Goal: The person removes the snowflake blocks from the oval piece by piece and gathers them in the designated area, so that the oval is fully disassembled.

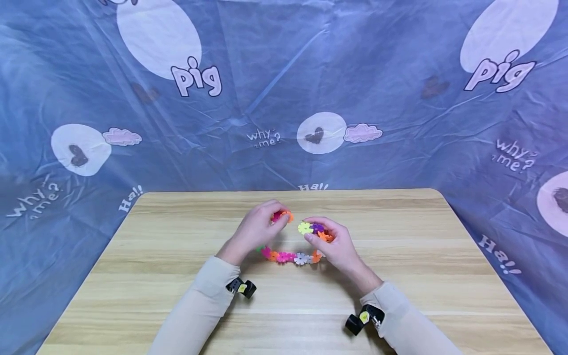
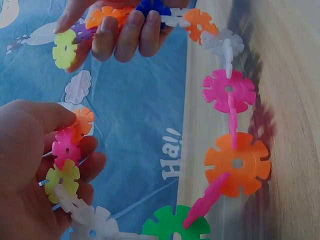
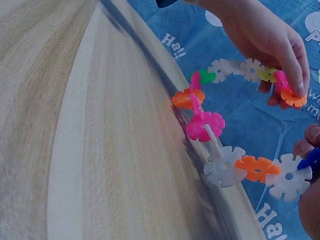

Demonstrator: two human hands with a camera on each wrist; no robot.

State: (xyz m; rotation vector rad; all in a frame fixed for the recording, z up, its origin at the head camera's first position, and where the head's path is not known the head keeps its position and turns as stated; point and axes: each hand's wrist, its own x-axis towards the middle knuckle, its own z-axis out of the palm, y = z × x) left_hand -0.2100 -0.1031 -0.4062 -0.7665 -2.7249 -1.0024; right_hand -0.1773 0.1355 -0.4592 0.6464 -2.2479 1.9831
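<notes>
Between the two hands hangs a chain of interlocked plastic snowflake discs (image 1: 284,257) in pink, orange, white, green, yellow, purple and blue, curved into a nearly closed loop. My left hand (image 1: 262,224) pinches one end, where an orange disc (image 2: 84,122) follows a pink disc (image 2: 66,149) and a yellow one. The other end lies in my right hand (image 1: 334,242), its fingers curled round the orange and blue discs. A yellow disc (image 2: 65,49) sticks out there beyond a purple disc (image 1: 317,228). A short gap separates the two ends.
Everything is above a light wood-grain table (image 1: 146,276). Behind and beside it hangs a blue printed cloth (image 1: 248,64). A black wrist camera (image 1: 241,287) is strapped on the left sleeve, and another wrist camera (image 1: 364,318) on the right.
</notes>
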